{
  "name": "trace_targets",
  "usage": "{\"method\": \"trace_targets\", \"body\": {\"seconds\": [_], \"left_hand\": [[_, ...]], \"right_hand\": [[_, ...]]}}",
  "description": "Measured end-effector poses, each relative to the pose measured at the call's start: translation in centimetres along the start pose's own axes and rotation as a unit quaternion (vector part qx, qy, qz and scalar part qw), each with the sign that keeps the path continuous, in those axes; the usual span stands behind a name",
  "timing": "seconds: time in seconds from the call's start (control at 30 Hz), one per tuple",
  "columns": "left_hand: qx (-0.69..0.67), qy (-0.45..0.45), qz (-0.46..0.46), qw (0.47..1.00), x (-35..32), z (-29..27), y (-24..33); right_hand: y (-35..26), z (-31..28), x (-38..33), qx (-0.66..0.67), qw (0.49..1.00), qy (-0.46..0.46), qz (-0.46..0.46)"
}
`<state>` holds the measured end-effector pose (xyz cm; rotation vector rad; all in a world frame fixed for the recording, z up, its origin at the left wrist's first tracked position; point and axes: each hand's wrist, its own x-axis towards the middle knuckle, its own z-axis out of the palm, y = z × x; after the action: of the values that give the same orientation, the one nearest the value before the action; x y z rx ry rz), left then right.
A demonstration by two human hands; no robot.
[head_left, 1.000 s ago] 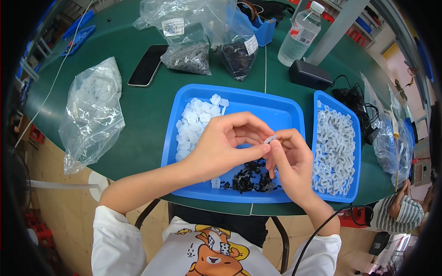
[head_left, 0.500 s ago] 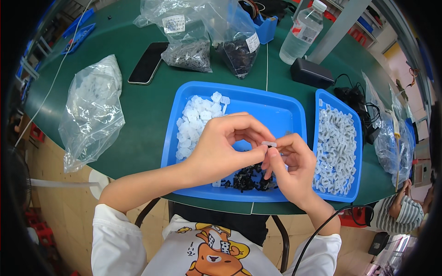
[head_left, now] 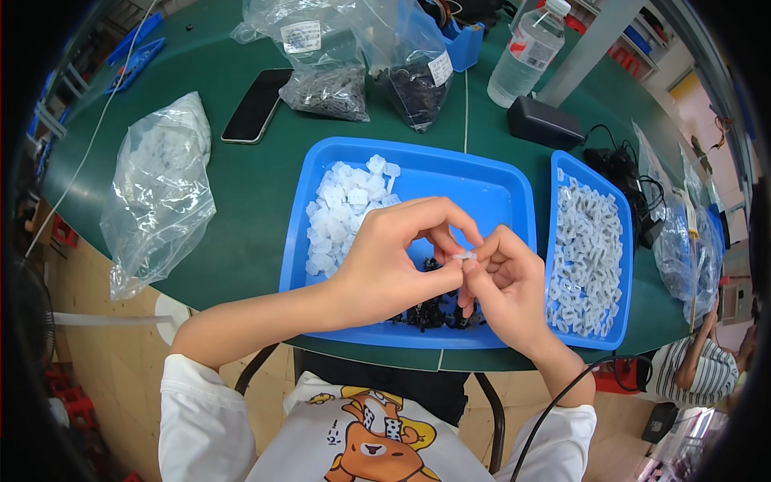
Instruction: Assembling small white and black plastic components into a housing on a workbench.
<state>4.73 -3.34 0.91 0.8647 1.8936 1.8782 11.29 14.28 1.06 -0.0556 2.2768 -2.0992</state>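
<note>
My left hand (head_left: 401, 253) and my right hand (head_left: 507, 285) meet over a blue tray (head_left: 490, 189). Between their fingertips is a small translucent white plastic piece (head_left: 463, 256), pinched from both sides. Its finer shape is too small to make out. In the tray's left part lies a heap of translucent white plastic parts (head_left: 341, 210). Small black parts (head_left: 432, 315) are piled at the near edge under my hands, partly hidden by them. To the right, a second blue tray (head_left: 625, 265) is filled with many small greyish-white plastic parts (head_left: 585, 257).
A clear plastic bag (head_left: 161, 193) lies on the green table (head_left: 249, 241) at left. Behind the tray are a phone (head_left: 257, 107), bags of grey (head_left: 328, 90) and black parts (head_left: 414, 92), a water bottle (head_left: 526, 56) and a black box (head_left: 544, 122). A person (head_left: 695, 369) sits at far right.
The white piece has turned slightly between my fingertips and moved a little down and left. My fingers have shifted their pinch around it.
</note>
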Motion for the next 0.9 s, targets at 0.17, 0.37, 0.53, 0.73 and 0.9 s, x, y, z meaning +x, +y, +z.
{"method": "trace_targets", "body": {"seconds": [0.17, 0.37, 0.53, 0.73, 0.9], "left_hand": [[0.012, 0.048, 0.017, 0.999, 0.3, -0.1, 0.1], [0.026, 0.080, 0.018, 0.996, 0.5, -0.4, 0.0], [-0.063, 0.054, -0.045, 0.996, 0.5, -0.2, -0.4], [-0.038, 0.031, -0.040, 0.998, 0.4, -0.1, -0.5], [-0.023, 0.025, -0.048, 0.998, 0.4, -0.3, -0.6]], "right_hand": [[-1.2, -0.3, 0.2, 0.005, 1.000, 0.013, 0.008], [-2.1, -3.8, 1.4, -0.300, 0.942, 0.115, -0.098], [-2.5, -6.0, 1.3, -0.418, 0.903, -0.095, -0.034], [-0.8, -5.8, 1.1, -0.410, 0.893, -0.175, -0.059], [-0.7, -5.8, 1.2, -0.434, 0.880, -0.176, -0.075]]}}
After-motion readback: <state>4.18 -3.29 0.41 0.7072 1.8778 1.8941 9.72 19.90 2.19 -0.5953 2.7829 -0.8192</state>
